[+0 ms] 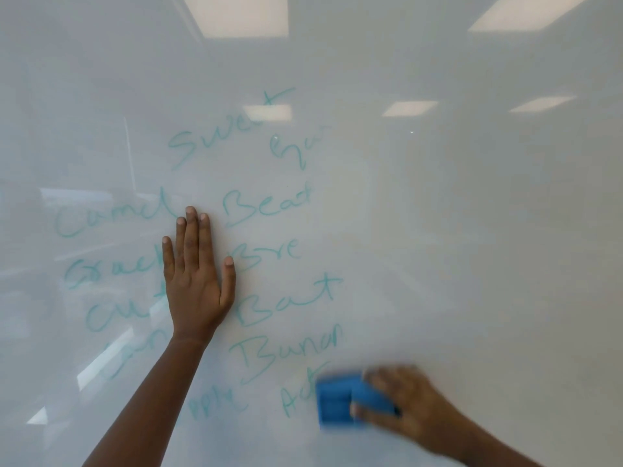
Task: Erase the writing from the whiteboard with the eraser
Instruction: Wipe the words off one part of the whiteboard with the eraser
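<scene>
Blue eraser [340, 402] is low on the whiteboard [472, 230], just right of the teal writing [266, 207], grasped by the blurred right hand [408, 406]. The left hand [197, 281] lies flat and released on the board, among the words.

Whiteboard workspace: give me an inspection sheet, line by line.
Surface: whiteboard, glossy, bare on its right part.
Job's things: blue eraser low on the board, blurred; teal writing covers the left and centre.
Clutter: nothing seen.
Grippers: left hand flat on the board, fingers together; right hand grips the eraser.
Cables: nothing seen.
Surroundings: ceiling lights reflected in the board.
</scene>
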A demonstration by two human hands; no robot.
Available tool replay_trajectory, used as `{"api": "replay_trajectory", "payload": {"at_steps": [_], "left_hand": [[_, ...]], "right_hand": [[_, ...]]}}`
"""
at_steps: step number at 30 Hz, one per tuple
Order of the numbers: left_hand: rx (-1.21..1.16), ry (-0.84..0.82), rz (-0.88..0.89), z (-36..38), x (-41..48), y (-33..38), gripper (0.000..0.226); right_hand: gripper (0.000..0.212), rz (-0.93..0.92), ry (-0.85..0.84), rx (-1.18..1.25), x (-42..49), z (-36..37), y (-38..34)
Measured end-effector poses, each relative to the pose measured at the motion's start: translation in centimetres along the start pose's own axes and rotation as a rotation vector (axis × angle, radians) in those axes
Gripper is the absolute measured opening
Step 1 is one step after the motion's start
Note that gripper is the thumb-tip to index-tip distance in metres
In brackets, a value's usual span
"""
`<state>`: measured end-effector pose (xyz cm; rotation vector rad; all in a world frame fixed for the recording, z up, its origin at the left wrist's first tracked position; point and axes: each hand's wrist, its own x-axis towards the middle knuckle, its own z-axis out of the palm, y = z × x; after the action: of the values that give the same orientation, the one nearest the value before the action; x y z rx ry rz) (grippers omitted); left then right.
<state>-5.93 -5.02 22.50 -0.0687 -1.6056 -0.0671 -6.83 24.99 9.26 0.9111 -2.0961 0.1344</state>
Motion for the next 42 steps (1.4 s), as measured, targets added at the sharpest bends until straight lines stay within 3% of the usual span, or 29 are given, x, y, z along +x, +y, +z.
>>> {"api": "replay_trajectory", "payload": {"at_steps": [2, 3, 5, 7, 9, 10, 12, 15, 18, 20, 24, 27, 30, 31, 33, 35, 37, 39, 42], "left_hand": [[0.0, -0.001, -0.002, 0.0, 0.0, -0.1, 0.059], [-0.002, -0.001, -0.001, 0.1, -0.1, -0.1, 0.059], [-0.003, 0.004, 0.0, 0.0, -0.1, -0.1, 0.059], [-0.007, 0.004, 0.002, 0.0, -0.1, -0.1, 0.059], [-0.007, 0.007, 0.003, 0.1, -0.1, -0.1, 0.059], [-0.006, 0.009, 0.004, 0.1, -0.1, -0.1, 0.059], [-0.008, 0.01, 0.005, 0.1, -0.1, -0.1, 0.059], [-0.006, 0.007, 0.003, 0.1, -0.2, -0.1, 0.059], [-0.005, 0.008, 0.002, 0.2, -0.2, -0.1, 0.059], [-0.009, 0.011, 0.001, 0.2, -0.2, -0.1, 0.058], [-0.017, 0.017, 0.009, 0.1, -0.2, -0.2, 0.058], [-0.025, 0.017, 0.011, 0.1, -0.1, -0.2, 0.057], [-0.028, 0.016, 0.012, 0.1, -0.1, -0.2, 0.057], [-0.027, 0.017, 0.01, 0.1, -0.1, -0.2, 0.057], [-0.03, 0.02, 0.008, 0.1, -0.1, -0.2, 0.057], [-0.032, 0.021, 0.008, 0.1, -0.1, -0.2, 0.057], [-0.029, 0.02, 0.007, 0.1, -0.1, -0.2, 0.057], [-0.025, 0.015, 0.006, 0.1, -0.1, -0.2, 0.058], [-0.022, 0.006, 0.003, 0.1, -0.2, -0.1, 0.058]], "right_hand": [[0.052, -0.155, -0.064, -0.294, -3.8, 3.9, 2.4], [0.051, -0.347, 0.111, -0.483, -5.6, 6.6, 4.1], [0.051, -0.609, 0.126, -0.726, -6.4, 7.4, 6.1], [0.035, -0.658, 0.032, -0.597, -5.1, 5.0, 5.3], [0.036, -0.693, 0.093, -0.305, -1.1, 0.0, 4.5], [0.034, -0.669, 0.209, -0.218, 2.0, -3.4, 3.9], [0.029, -0.438, 0.342, -0.136, 7.8, -8.2, 4.5], [0.038, -0.148, 0.604, -0.193, 13.9, -12.9, 6.4], [0.049, 0.105, 0.769, -0.2, 15.9, -13.1, 6.6], [0.047, 0.162, 0.826, -0.178, 15.5, -11.0, 4.3], [0.041, -0.16, 0.718, -0.258, 10.1, -4.3, 0.0], [0.038, -0.5, 0.391, -0.352, 3.3, 2.4, -1.5], [0.05, -0.595, 0.142, -0.456, 0.0, 4.9, -1.7], [0.054, -0.609, 0.116, -0.49, 0.4, 4.4, -1.4], [0.037, -0.735, 0.145, -0.459, 2.1, 2.5, -0.8], [0.03, -0.793, 0.289, -0.39, 5.8, -0.7, -0.1], [0.028, -0.651, 0.425, -0.304, 11.5, -5.7, 1.4], [0.04, -0.49, 0.574, -0.351, 16.9, -11.7, 4.0], [0.045, -0.102, 0.763, -0.327, 21.6, -17.3, 6.3]]}}
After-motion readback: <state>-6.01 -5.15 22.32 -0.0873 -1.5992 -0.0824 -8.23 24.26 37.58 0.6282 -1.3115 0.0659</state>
